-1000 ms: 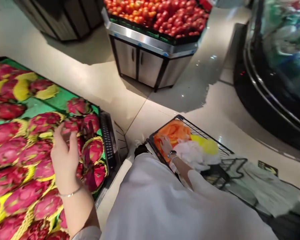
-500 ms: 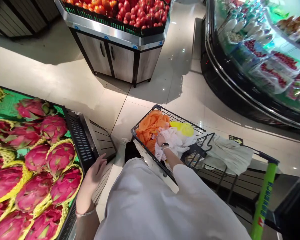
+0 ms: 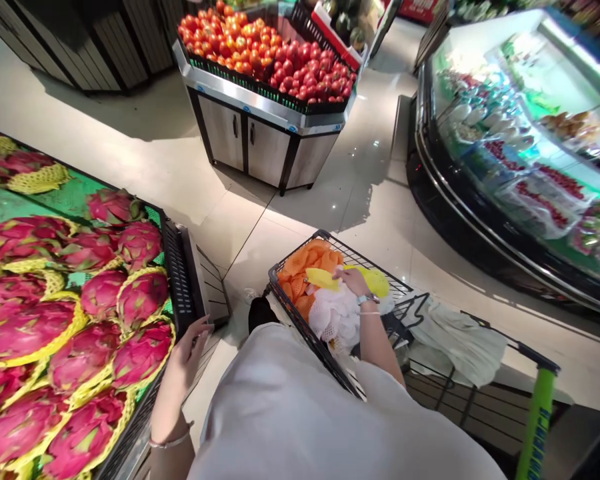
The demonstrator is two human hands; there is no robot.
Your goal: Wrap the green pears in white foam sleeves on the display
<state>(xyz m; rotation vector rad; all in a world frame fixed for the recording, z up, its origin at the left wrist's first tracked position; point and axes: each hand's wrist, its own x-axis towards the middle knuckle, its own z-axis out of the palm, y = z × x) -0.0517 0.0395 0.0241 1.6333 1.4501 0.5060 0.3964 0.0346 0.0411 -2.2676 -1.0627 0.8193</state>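
Centrally, the right hand (image 3: pixel 351 283), with a wristwatch (image 3: pixel 365 299) on its wrist, reaches into a wire shopping-cart basket (image 3: pixel 365 260), its fingers curled down over a flat yellow sheet (image 3: pixel 324 279); this view cannot show whether they grip the sheet or only rest on it. Just below that hand lies a bundle of white foam netting (image 3: pixel 336 321), and beside it a heap of orange mesh (image 3: pixel 305 275). The left hand (image 3: pixel 190 350), with a thin bracelet (image 3: pixel 171 441) at its wrist, hangs half open and empty, its fingertips near the black slotted edge (image 3: pixel 177 280) of a fruit display. Dragon fruit (image 3: pixel 140 297), many in yellow foam sleeves, lie in rows on a green mat (image 3: pixel 10 207) within that edge. Farther out, a grey-green cloth (image 3: pixel 460 341) lies across the cart's rear, and a green cart pole (image 3: pixel 537 420) rises beyond it. Ahead stand tomatoes (image 3: pixel 265 60) on a steel-trimmed island and, at right, a refrigerated case (image 3: pixel 510 153).
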